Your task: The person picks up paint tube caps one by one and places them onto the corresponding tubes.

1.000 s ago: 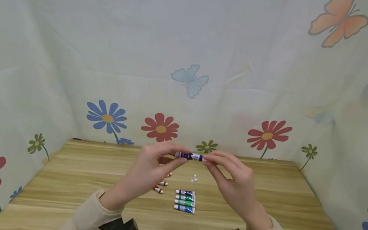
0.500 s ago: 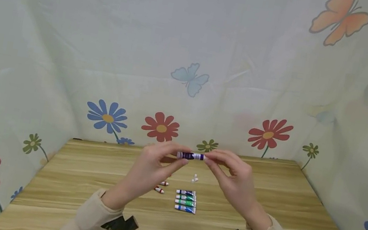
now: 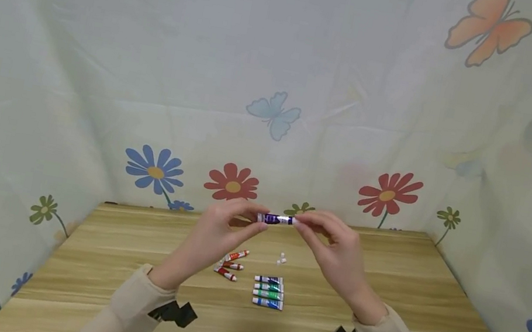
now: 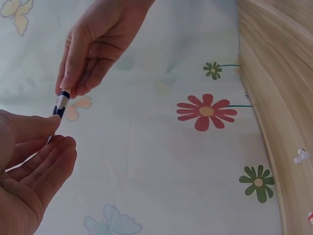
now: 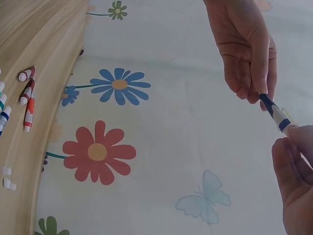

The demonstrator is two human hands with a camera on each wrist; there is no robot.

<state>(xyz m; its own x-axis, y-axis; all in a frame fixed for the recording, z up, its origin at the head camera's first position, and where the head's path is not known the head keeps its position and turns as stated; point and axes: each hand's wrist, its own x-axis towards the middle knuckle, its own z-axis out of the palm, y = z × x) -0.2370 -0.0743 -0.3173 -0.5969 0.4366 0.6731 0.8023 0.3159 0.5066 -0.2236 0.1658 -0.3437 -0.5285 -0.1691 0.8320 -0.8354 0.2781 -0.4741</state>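
A small dark purple paint tube point(image 3: 276, 219) is held level above the table between both hands. My left hand point(image 3: 216, 234) pinches its flat tail end between thumb and fingers. At the other end, the thumb and fingers of my right hand point(image 3: 336, 252) pinch the tube's cap end, hiding most of the cap. In the left wrist view the tube point(image 4: 60, 104) spans the gap between the two hands. The right wrist view shows the tube's dark body point(image 5: 268, 104) and a pale band near the right fingertips.
Blue, green and purple paint tubes point(image 3: 268, 292) lie in a neat column on the wooden table point(image 3: 380, 305). Left of them are several red and orange tubes point(image 3: 230, 265). Small white caps point(image 3: 281, 259) lie behind the column. A flowered cloth point(image 3: 194, 88) hangs behind the table.
Both hands have risen slightly with the tube, and the left hand has shifted a little left. The red and orange tubes now show more fully beside the left hand.
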